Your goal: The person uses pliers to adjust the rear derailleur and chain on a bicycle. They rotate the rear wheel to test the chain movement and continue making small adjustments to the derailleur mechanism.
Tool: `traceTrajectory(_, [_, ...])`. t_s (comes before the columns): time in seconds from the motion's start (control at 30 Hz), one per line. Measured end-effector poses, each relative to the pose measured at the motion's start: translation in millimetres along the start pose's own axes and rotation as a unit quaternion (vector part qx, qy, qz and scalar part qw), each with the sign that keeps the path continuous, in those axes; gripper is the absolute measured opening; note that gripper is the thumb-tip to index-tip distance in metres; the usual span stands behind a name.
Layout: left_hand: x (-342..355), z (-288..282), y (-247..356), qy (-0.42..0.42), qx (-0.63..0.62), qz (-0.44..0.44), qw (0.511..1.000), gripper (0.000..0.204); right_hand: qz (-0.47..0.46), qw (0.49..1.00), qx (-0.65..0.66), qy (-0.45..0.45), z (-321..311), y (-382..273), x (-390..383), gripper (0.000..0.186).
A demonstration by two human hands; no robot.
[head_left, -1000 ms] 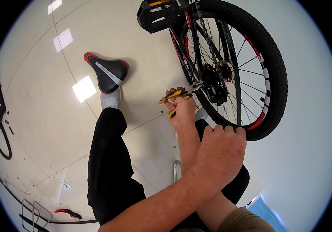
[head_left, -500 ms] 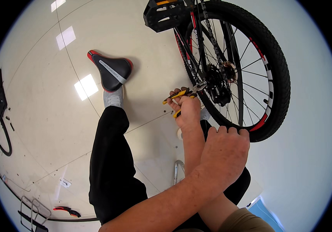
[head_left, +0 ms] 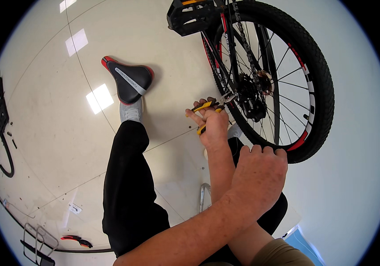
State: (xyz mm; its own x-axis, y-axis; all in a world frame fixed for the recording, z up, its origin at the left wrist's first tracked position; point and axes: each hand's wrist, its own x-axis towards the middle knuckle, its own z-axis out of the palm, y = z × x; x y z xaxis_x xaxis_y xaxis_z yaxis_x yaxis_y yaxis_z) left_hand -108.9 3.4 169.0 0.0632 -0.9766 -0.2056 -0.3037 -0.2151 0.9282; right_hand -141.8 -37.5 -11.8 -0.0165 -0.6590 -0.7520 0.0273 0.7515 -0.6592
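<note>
Mostly my view shifted; my right hand [head_left: 215,127] gripped yellow-and-black steel pliers [head_left: 206,105] beside the mounted black spoked wheel [head_left: 323,80]; left hand [head_left: 261,175] by its tyre, grip untellable; black-and-red padded saddle [head_left: 130,82] already off.

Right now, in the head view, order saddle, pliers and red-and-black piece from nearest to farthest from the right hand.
1. Pliers, in the right hand.
2. Saddle, up and left.
3. Red-and-black piece, far lower left.
</note>
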Motion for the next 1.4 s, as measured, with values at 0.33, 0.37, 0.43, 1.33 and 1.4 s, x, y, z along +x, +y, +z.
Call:
traceTrajectory(0.33, [0, -3, 0, 0.003, -0.006, 0.004, 1.000, 0.009, -0.011, 0.997, 0.053, -0.058, -17, 6, 12, 0.049])
traceTrajectory(0.37, [0, -3, 0, 0.005, -0.006, 0.004, 1.000, 0.009, -0.009, 0.997, 0.048, -0.057, -16, 6, 12, 0.049])
traceTrajectory(0.43, [-1, -4, 0, 0.004, -0.006, 0.000, 1.000, 0.009, -0.007, 0.998, 0.037, -0.055, -16, 5, 10, 0.049])
traceTrajectory(1.33, [-1, 1, 0, 0.020, 0.001, -0.001, 1.000, 0.011, 0.040, 0.982, 0.124, -0.134, -29, 2, 9, 0.046])
traceTrajectory(1.4, [-1, 0, 0, 0.015, -0.001, -0.002, 1.000, 0.011, 0.041, 0.990, 0.095, -0.098, -29, 3, 9, 0.042])
